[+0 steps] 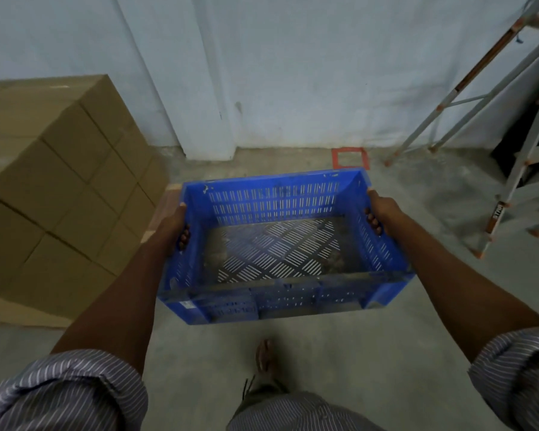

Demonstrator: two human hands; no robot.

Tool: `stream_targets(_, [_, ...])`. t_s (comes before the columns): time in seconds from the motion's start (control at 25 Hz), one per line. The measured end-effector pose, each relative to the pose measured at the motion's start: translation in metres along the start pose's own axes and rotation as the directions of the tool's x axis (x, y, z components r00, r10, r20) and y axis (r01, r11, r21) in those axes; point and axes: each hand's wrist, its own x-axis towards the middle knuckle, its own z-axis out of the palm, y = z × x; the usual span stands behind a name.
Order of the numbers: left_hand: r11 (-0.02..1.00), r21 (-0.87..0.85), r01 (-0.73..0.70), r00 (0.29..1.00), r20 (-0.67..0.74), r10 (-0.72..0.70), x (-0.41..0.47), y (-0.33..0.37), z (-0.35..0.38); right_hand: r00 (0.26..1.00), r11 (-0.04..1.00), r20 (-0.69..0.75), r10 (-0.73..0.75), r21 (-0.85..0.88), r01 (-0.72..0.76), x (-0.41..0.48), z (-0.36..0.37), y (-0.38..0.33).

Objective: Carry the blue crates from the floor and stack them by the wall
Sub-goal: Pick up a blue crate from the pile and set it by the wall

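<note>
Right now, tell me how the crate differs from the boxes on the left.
The crate is blue slotted plastic; the boxes are plain brown cardboard. The crate is open-topped and empty; the boxes are closed. The crate is held off the floor by the left hand and right hand; the boxes sit stacked by the wall. Both are rectangular.

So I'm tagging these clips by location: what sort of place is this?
Probably a warehouse or storeroom. Stacked cardboard cartons stand on a bare concrete floor against a plain painted wall, a metal stepladder stands to the right, and both hands carry an empty blue crate.
</note>
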Motion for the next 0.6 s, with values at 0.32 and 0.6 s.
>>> stream_targets(0.32, [0.969,0.128,-0.209,0.958,-0.174,0.230,0.280,0.087,0.024,0.993,0.999,-0.116,-0.018,-0.048,0.013,0.218,0.100,-0.082])
stream_targets(0.6, [0.993,0.120,-0.009,1.000,0.014,0.008,0.459,0.195,0.097,0.992,0.990,0.067,0.106,0.085,-0.112,0.394,0.144,-0.166])
